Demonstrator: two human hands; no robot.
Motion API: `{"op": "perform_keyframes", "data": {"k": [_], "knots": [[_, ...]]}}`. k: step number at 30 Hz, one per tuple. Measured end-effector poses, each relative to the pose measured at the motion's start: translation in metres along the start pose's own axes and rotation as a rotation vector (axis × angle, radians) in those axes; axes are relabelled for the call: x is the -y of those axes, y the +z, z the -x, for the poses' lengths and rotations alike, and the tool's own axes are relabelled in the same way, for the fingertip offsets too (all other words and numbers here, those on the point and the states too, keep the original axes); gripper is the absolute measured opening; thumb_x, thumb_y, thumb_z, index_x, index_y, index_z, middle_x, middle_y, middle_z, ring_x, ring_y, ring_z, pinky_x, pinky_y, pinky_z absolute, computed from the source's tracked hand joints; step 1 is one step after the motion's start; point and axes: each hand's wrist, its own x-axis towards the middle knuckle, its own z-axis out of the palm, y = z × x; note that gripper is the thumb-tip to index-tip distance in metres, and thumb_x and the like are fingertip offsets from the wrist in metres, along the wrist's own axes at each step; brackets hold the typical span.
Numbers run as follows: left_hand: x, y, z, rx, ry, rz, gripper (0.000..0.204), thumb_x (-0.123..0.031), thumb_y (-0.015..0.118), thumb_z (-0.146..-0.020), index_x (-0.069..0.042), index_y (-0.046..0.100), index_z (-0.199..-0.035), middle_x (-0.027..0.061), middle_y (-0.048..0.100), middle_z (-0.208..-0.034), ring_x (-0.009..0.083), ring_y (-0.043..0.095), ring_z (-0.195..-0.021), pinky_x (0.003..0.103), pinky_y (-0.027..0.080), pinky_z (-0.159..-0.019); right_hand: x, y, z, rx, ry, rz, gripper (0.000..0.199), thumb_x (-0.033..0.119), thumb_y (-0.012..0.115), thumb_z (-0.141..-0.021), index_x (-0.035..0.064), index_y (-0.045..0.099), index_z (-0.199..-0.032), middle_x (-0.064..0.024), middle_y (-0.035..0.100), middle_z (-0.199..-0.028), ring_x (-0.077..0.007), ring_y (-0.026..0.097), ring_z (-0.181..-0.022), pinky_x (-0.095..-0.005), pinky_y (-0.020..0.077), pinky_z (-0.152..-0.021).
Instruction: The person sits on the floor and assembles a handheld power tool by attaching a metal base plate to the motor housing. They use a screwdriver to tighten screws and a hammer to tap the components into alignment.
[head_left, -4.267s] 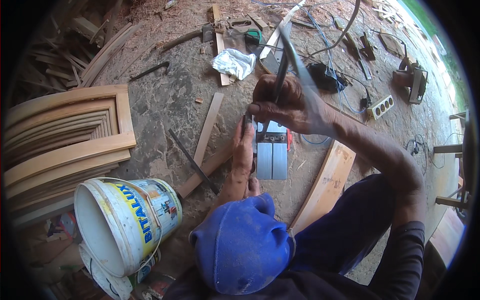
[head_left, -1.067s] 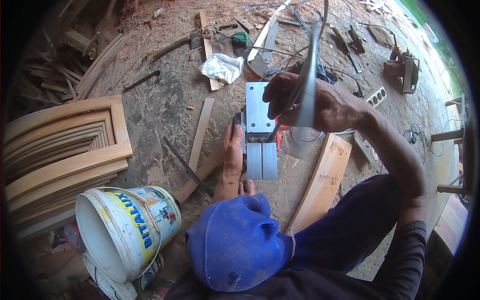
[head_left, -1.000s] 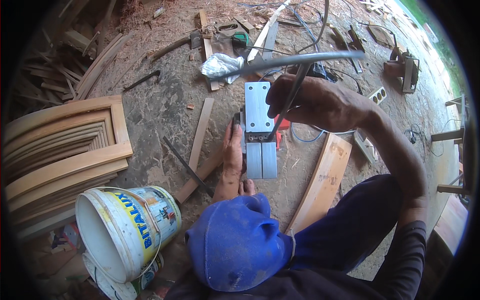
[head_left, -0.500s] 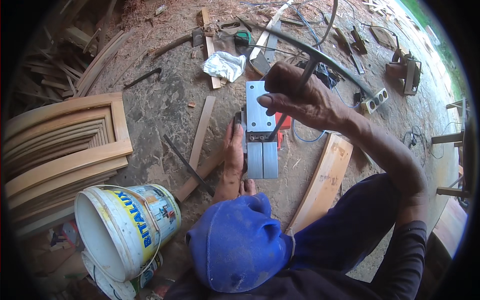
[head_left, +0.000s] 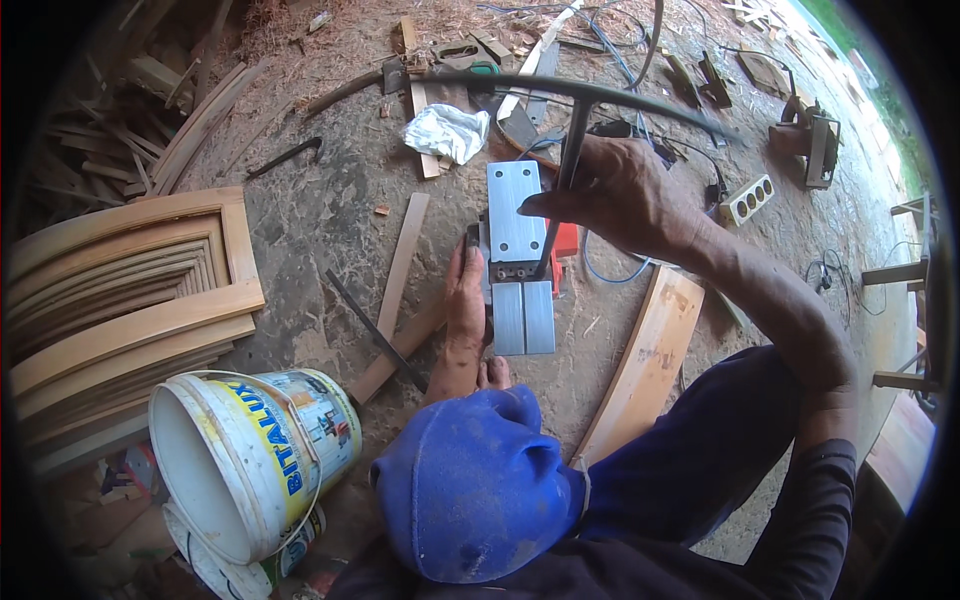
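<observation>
From the head camera, the right hand (head_left: 625,195) was closed around the upright shaft of a dark T-handled wrench (head_left: 572,135), whose crossbar ran wide above the knuckles. The wrench's lower end met the middle of an upturned electric planer (head_left: 518,255), its grey metal sole facing up, just below and to the left of that hand. The left hand (head_left: 466,300) lay flat against the planer's left side, fingers stretched along its edge, steadying it rather than gripping; whether the thumb hooked under the body was hard to tell. A wooden strip (head_left: 399,265) lay on the ground just left of the left hand, with a thin dark metal bar (head_left: 372,328) crossing below it. Further left sat a stack of curved wooden frames (head_left: 125,300), and nearer the person a white plastic bucket (head_left: 245,460) on its side. A curved board (head_left: 640,365) rested below the right forearm.
</observation>
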Motion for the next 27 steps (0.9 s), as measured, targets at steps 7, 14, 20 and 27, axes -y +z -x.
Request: {"op": "perform_keyframes", "data": {"k": [7,14,20,27], "knots": [[-0.003,-0.004,0.003,-0.027,0.013,-0.025,0.053,-0.039,0.035,-0.108,0.0,0.042,-0.142,0.0238,0.063,-0.125,0.0354,0.072,-0.102,0.048,0.064,-0.084,-0.006,0.005,0.0,0.174,-0.121,-0.574,0.025,0.014,0.058,-0.103,-0.001,0.054,-0.123,-0.0096,0.064,-0.095,-0.0179,0.067,-0.092,-0.0346,0.0555,-0.089],[0.0,-0.004,0.0,0.028,0.044,-0.043,0.052,-0.038,0.034,-0.108,0.0,0.04,-0.143,0.0238,0.062,-0.126,0.0356,0.071,-0.104,0.048,0.064,-0.085,0.027,-0.006,-0.005,-0.113,0.034,-0.652,0.071,0.058,0.042,-0.103,-0.0026,0.049,-0.139,-0.0197,0.067,-0.103,-0.0234,0.069,-0.092,-0.0367,0.0568,-0.085],[0.001,0.008,0.004,0.019,0.077,-0.077,0.05,-0.035,0.034,-0.109,0.0,0.039,-0.144,0.0234,0.062,-0.127,0.0349,0.071,-0.105,0.048,0.064,-0.086,0.036,-0.012,-0.016,-0.228,0.014,-0.698,0.073,0.059,0.038,-0.103,0.0005,0.043,-0.147,-0.0223,0.065,-0.121,-0.023,0.071,-0.089,-0.0363,0.056,-0.08],[0.0,0.006,0.003,0.023,0.064,-0.079,0.05,-0.036,0.034,-0.109,0.0,0.041,-0.143,0.0232,0.062,-0.126,0.0344,0.071,-0.105,0.047,0.064,-0.086,0.033,-0.004,-0.02,-0.228,-0.007,-0.821,0.06,0.042,0.039,-0.105,0.0002,0.046,-0.147,-0.0187,0.067,-0.121,-0.0137,0.06,-0.076,-0.0288,0.0511,-0.073]]}}
